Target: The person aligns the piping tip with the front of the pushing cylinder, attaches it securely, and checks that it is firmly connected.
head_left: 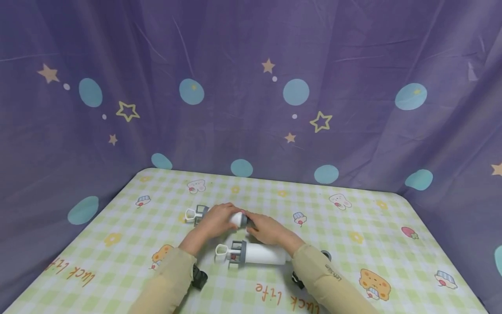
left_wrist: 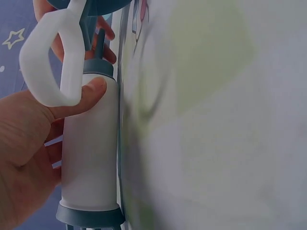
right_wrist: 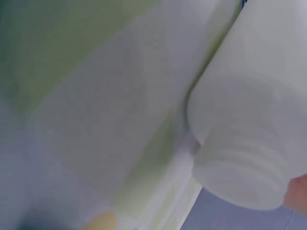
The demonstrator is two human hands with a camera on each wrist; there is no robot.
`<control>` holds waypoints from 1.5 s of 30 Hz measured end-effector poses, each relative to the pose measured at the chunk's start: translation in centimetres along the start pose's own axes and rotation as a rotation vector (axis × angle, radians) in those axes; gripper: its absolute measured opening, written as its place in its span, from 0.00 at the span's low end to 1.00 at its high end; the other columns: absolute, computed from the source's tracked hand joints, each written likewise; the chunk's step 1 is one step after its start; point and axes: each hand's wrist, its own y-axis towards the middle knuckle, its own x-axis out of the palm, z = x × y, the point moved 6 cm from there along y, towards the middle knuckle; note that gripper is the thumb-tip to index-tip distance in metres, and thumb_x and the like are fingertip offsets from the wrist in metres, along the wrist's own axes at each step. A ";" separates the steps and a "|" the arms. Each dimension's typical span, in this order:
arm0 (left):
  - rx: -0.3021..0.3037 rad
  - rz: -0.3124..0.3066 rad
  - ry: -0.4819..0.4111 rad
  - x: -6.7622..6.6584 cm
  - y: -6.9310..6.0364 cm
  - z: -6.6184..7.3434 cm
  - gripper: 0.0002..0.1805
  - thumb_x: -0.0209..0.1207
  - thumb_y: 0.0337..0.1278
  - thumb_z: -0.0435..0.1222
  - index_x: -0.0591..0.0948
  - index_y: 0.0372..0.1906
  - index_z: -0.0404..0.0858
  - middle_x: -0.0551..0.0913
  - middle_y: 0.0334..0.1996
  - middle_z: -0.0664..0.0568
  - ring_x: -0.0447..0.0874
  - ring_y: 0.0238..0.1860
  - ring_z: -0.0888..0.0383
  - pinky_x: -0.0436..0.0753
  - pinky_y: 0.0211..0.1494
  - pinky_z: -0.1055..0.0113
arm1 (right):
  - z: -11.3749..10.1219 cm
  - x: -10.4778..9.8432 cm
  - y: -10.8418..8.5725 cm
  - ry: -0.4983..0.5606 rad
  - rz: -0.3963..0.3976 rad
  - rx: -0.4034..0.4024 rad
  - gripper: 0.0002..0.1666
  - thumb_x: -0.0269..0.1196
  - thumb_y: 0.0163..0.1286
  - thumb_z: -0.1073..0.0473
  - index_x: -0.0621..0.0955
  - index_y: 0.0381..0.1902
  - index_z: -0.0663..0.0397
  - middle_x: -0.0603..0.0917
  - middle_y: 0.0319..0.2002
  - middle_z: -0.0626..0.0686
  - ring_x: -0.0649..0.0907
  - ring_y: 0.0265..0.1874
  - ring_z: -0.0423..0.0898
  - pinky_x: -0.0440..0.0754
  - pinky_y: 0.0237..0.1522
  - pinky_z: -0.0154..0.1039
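Two white icing syringes with grey fittings lie on the table. My left hand (head_left: 217, 220) grips the barrel of the farther icing syringe (head_left: 236, 219), its thumb laid across the white tube in the left wrist view. My right hand (head_left: 266, 229) holds the grey nozzle cap (left_wrist: 99, 67) at that syringe's tip end, fingers around the thin nozzle. The nearer icing syringe (head_left: 264, 254) lies untouched in front of my hands, its loop handle to the left. The right wrist view shows its bare white threaded neck (right_wrist: 242, 167); my right forearm partly hides that end in the head view.
A grey ring-shaped part (head_left: 326, 254) shows beside my right sleeve, mostly hidden. The checked tablecloth (head_left: 353, 261) carries printed cartoons and lettering. Behind the table's far edge hangs a purple curtain (head_left: 243, 126) with stars and blue spots.
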 end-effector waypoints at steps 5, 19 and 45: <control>-0.050 -0.014 -0.004 0.0 -0.2 0.0 0.33 0.70 0.37 0.43 0.75 0.55 0.40 0.79 0.48 0.49 0.77 0.48 0.49 0.71 0.55 0.52 | 0.2 -0.3 -0.6 0.006 0.009 0.012 0.34 0.51 0.69 0.52 0.57 0.69 0.57 0.67 0.64 0.57 0.68 0.62 0.52 0.64 0.63 0.46; 0.120 0.072 0.062 -1.8 0.0 3.7 0.26 0.66 0.45 0.43 0.77 0.53 0.40 0.78 0.48 0.49 0.75 0.49 0.50 0.69 0.57 0.52 | 2.2 -3.0 -4.1 0.069 0.080 0.045 0.27 0.50 0.71 0.55 0.66 0.63 0.62 0.70 0.61 0.59 0.69 0.61 0.56 0.65 0.61 0.51; 0.291 -0.011 0.083 0.9 0.8 13.5 0.20 0.57 0.55 0.52 0.80 0.48 0.48 0.80 0.44 0.59 0.78 0.46 0.61 0.73 0.53 0.62 | 7.2 -5.2 -12.4 0.111 0.088 0.107 0.32 0.63 0.59 0.51 0.71 0.58 0.62 0.77 0.52 0.58 0.76 0.52 0.57 0.74 0.50 0.53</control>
